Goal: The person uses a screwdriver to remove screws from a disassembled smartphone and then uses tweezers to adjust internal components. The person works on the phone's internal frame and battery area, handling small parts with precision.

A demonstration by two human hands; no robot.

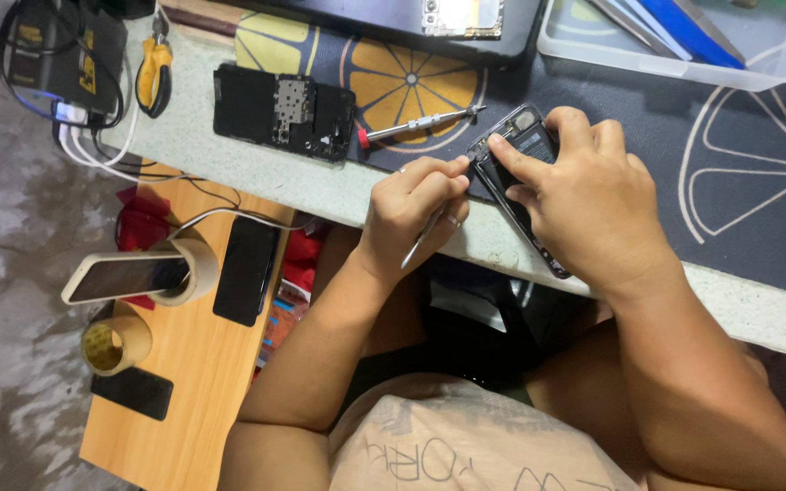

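Opened smartphone [522, 173] lying back-up on the dark mat with orange-slice print [720, 173], near the front edge of the pale worktop [229, 150]; used below as the landmark.

Right hand [584, 195] draped over the phone, fingers curled down around its frame, index fingertip pressing on the exposed inside. Left hand [411, 205] just left of the phone, closed in a pinch on slim metal tweezers [431, 225], tip reaching the phone's left edge; exact contact point probably at the battery area, but too small to tell.

Red-handled precision screwdriver [416, 125] lying just up-left of the phone, tip pointing toward it. Black back panel with circuit parts [284, 111] further left of the phone, beyond the screwdriver. Yellow-handled pliers [153, 73] well to the left, near the worktop's far-left corner. Clear plastic tray [684, 64] up-right of the phone, holding blue and grey tools.

Well down-left of the phone, on a low wooden bench [197, 364]: white-cased phone [125, 275] propped on a tape roll [197, 265], second tape roll [116, 344], two dark phones lying flat.
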